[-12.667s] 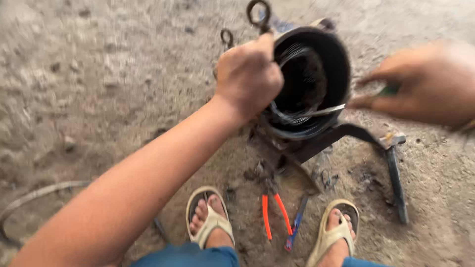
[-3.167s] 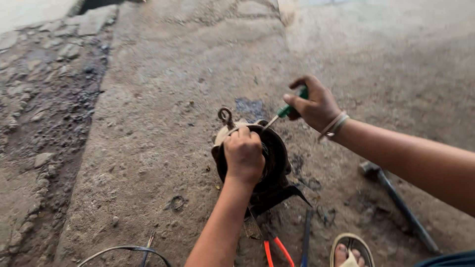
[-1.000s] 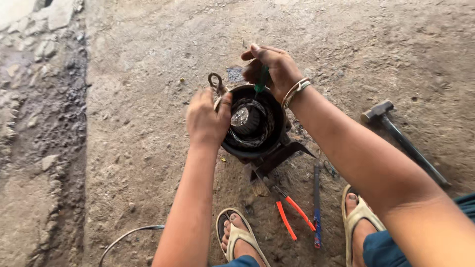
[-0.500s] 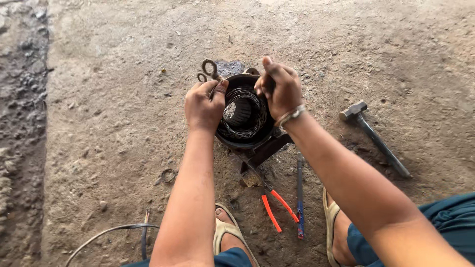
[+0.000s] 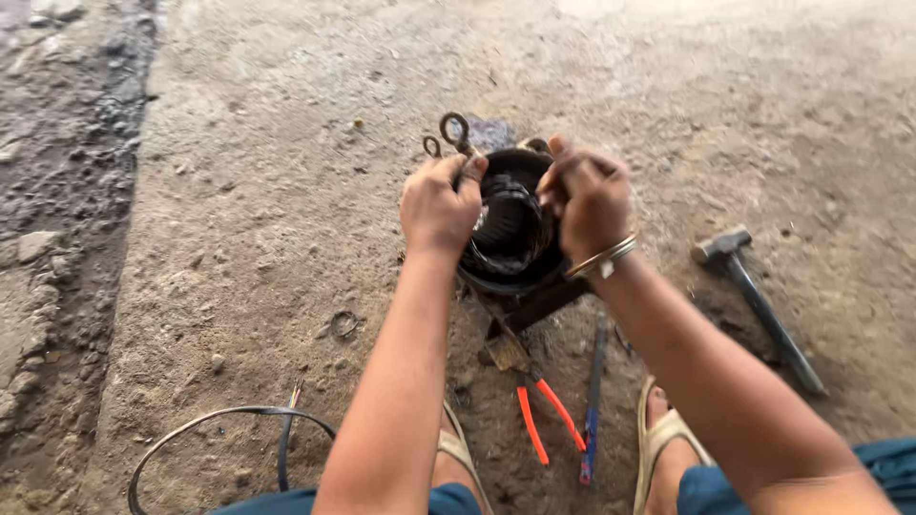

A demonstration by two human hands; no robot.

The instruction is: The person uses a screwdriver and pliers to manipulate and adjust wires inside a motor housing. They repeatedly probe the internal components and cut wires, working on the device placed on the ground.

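A round black motor housing (image 5: pixel 509 229) with wire windings inside stands on the dirt floor, on a dark metal bracket (image 5: pixel 534 303). My left hand (image 5: pixel 439 202) grips its left rim, fingers curled over the edge. On the right rim my right hand (image 5: pixel 584 200) is closed; what it holds is hidden by the fingers. A bangle sits on that wrist. Two metal ring loops (image 5: pixel 452 133) stick up behind the housing, just past my left fingers.
Orange-handled pliers (image 5: pixel 539 412) and a blue-handled tool (image 5: pixel 593 401) lie between my sandalled feet. A hammer (image 5: pixel 756 303) lies to the right. A looped black cable (image 5: pixel 224 434) lies lower left. Rough rubble (image 5: pixel 57 191) runs along the left edge.
Both hands have stayed on the housing rim. My right hand, which earlier held a green-handled screwdriver, has come down onto the right rim. The view has shifted slightly.
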